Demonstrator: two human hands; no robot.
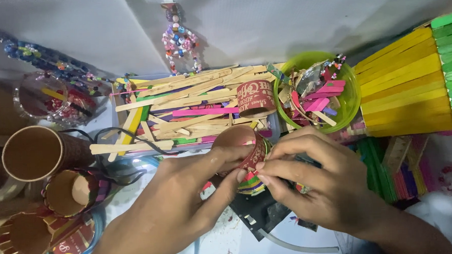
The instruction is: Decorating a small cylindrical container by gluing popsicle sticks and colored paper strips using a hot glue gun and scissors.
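Observation:
My left hand [186,193] grips a small brown cardboard tube [236,141] wrapped with a red patterned ribbon band; its open end faces the camera. My right hand [313,176] pinches at the tube's lower right edge, where multicoloured sticks [251,183] show below the band. Both hands meet at the tube, over a dark scrap [259,211] on the white surface.
A tray of plain and coloured craft sticks [185,103] with a red ribbon roll [256,98] lies behind. A green bowl [352,95] of stick pieces sits right, beside a yellow and green stick panel [410,90]. Cardboard tubes [34,153] stand left. Beaded strings [179,38] hang behind.

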